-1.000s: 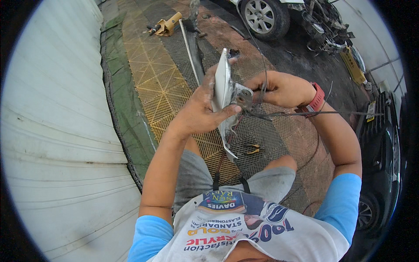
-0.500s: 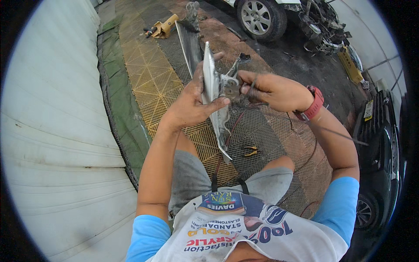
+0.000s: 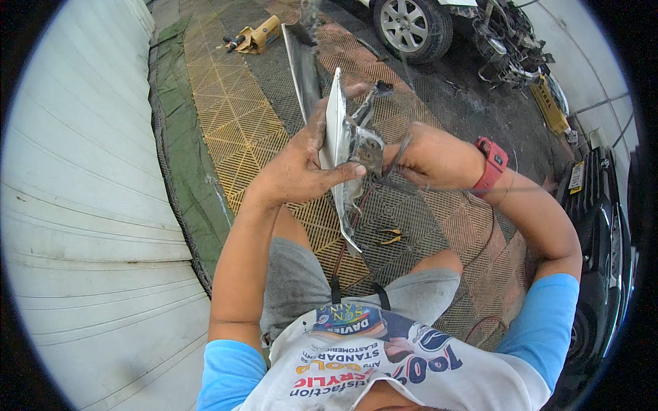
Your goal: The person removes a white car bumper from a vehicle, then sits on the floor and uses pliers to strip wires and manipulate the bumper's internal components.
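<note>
Hands up at chest height: left hand (image 3: 301, 171) grips white panel (image 3: 336, 130) edge-on, thumb clamped across to steady it; right hand (image 3: 432, 159) clenched on wires (image 3: 404, 147) by metal bracket (image 3: 369, 147); pliers (image 3: 389, 237) lie on floor grating (image 3: 233, 116) below.

A car repair yard: car wheel (image 3: 409, 26), stripped engine parts (image 3: 510, 44), grated floor (image 3: 233, 116).

We use one head-worn fisheye view, aimed steeply down from above our own chest, close over the raised forearms, with the grated floor (image 3: 226, 123) beyond.
</note>
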`<state>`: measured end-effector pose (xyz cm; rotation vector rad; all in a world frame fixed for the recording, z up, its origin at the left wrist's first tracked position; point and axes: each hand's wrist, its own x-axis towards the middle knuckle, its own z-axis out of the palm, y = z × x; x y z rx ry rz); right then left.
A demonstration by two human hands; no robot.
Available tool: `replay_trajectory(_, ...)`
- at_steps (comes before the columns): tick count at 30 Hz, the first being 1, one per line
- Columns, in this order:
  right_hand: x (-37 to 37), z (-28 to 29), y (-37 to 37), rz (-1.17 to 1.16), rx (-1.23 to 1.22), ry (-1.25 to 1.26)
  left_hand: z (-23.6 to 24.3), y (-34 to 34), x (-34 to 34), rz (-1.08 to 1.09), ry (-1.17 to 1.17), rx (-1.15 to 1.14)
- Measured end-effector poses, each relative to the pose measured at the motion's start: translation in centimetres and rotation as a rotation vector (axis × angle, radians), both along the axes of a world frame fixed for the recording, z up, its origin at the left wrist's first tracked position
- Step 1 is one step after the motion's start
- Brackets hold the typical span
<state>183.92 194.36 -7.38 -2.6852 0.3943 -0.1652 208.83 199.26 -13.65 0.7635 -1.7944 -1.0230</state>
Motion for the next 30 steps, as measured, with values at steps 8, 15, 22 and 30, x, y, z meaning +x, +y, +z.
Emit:
replay_trajectory(8,-0.2,-0.1,1.4,-0.306,0.152,-0.194,-0.8,-1.2,0.2,0.063,-0.060,-0.187)
replay_trajectory(15,-0.1,1.9,-0.4,-0.328,0.267,-0.075,-0.8,-1.0,0.6,0.053,-0.074,-0.140)
replay_trajectory(22,0.3,5.3,-1.6,-0.082,0.088,0.122,0.2,-0.6,0.0,-0.053,-0.017,-0.001)
replay_trajectory(30,1.1,5.2,-1.8,-0.037,0.189,0.440,0.3,-0.8,-0.3,-0.163,0.010,-0.049)
